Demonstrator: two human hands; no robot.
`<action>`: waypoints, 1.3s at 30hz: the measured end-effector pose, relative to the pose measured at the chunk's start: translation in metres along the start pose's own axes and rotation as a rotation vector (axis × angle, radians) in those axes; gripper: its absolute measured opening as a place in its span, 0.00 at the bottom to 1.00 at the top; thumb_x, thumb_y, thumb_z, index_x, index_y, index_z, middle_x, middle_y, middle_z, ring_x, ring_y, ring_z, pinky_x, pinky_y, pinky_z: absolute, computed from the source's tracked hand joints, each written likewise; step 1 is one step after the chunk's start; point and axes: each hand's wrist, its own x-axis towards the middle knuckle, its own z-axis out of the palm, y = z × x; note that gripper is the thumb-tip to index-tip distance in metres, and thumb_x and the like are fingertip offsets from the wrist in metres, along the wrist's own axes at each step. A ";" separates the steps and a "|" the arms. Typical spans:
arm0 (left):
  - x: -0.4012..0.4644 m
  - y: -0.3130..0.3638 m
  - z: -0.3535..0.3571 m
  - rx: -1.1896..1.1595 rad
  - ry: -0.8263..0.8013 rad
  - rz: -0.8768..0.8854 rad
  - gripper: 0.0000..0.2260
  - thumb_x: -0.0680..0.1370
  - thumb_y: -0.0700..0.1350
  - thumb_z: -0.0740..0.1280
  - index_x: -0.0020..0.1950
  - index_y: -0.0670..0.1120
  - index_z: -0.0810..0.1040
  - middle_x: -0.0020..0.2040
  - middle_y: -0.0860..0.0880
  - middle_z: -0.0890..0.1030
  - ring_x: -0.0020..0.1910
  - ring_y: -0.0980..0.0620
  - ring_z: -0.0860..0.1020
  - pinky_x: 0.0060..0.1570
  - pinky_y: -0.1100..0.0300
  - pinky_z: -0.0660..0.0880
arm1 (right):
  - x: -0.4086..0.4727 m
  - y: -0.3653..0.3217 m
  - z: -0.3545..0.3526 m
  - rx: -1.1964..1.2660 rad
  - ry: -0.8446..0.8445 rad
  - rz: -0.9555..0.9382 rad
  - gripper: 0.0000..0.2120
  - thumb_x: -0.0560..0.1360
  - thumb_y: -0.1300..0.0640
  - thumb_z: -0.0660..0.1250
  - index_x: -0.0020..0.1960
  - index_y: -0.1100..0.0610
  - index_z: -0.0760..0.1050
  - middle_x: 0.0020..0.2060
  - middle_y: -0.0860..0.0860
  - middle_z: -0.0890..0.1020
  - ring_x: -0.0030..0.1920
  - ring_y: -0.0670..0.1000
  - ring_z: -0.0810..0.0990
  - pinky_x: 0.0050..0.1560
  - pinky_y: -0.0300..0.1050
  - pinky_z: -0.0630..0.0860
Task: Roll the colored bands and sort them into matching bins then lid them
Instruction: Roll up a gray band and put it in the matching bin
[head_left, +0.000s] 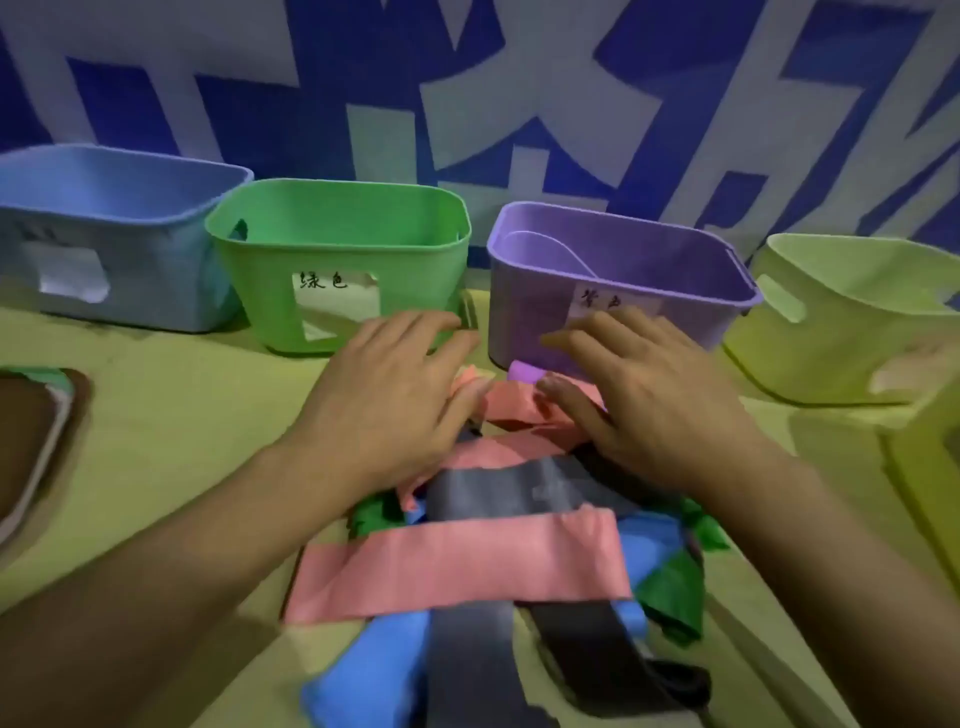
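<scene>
Left hand (387, 395): fingers straight, flat on the pink band (511, 408).
Right hand (647, 400): fingers straight, pressing a purple roll (525, 372).
Bands: heaped on the worktop (171, 426), before the green bin (343, 260) and purple bin (618, 280).

Flat hands (395, 395) — band pile (498, 545)

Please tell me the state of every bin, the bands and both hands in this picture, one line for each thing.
blue bin: upright, no lid.
green bin: upright, no lid.
purple bin: upright, no lid, one band inside.
yellow-green bin: tilted, no lid.
purple band: rolled, on table.
pile of bands: unrolled, tangled.
left hand: fingers straight, on pile.
right hand: fingers straight, on pile.
</scene>
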 end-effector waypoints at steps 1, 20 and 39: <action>-0.006 0.003 0.001 -0.082 -0.026 0.016 0.21 0.83 0.60 0.56 0.67 0.50 0.77 0.64 0.48 0.79 0.62 0.45 0.77 0.60 0.49 0.72 | -0.005 -0.003 0.002 0.009 -0.003 0.001 0.21 0.83 0.41 0.56 0.63 0.52 0.79 0.54 0.52 0.82 0.55 0.60 0.79 0.51 0.56 0.75; -0.042 0.038 -0.024 -0.528 -0.200 -0.155 0.09 0.81 0.54 0.69 0.58 0.54 0.84 0.56 0.54 0.83 0.57 0.54 0.79 0.57 0.55 0.75 | -0.039 -0.030 -0.038 0.298 -0.253 0.101 0.08 0.79 0.45 0.68 0.52 0.50 0.80 0.51 0.48 0.83 0.52 0.53 0.80 0.50 0.51 0.76; -0.015 0.036 -0.096 -1.178 -0.214 -0.322 0.14 0.82 0.50 0.68 0.38 0.46 0.76 0.32 0.56 0.74 0.33 0.58 0.73 0.36 0.64 0.70 | -0.032 -0.011 -0.085 0.401 -0.062 0.304 0.11 0.84 0.43 0.59 0.55 0.50 0.70 0.48 0.50 0.81 0.45 0.51 0.77 0.37 0.43 0.68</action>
